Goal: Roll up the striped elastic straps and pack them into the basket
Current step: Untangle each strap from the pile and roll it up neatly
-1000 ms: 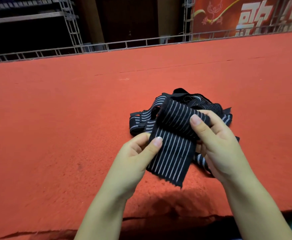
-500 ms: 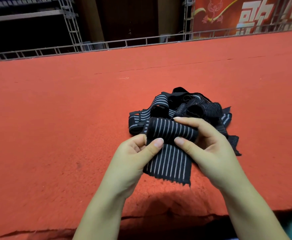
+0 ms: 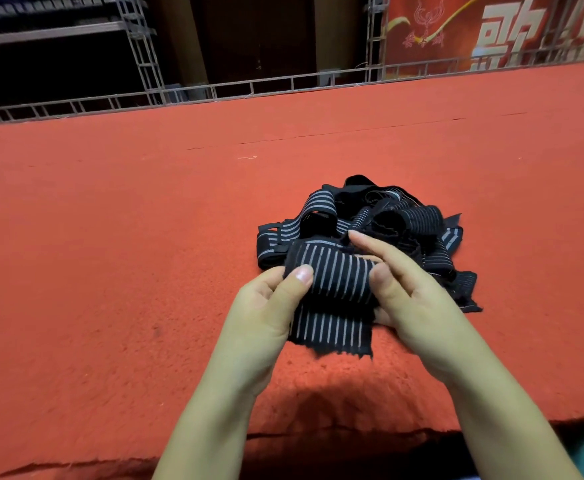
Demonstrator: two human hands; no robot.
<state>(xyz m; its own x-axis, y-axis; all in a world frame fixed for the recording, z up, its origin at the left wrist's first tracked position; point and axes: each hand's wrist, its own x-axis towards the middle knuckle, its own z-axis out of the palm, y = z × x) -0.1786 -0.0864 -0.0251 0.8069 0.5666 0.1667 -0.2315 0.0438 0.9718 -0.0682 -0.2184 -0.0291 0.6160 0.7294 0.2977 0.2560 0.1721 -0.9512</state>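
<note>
Striped elastic strap [image 3: 335, 282] sits between both hands just above the red worktop [image 3: 110, 271], partly rolled, with the roll's long axis running left to right and a loose tail hanging toward the near edge. The left hand [image 3: 266, 306] pinches the roll's left end under its thumb; the right hand [image 3: 408, 292] grips the right end, thumb in front and fingers reaching over the far side. Both hands are equally close, 1 at each end, so the next turn likely rolls toward the near tail. Just beyond lies the tangled pile of straps [image 3: 387, 220], possibly touching the right fingers. No basket is in view.
</note>
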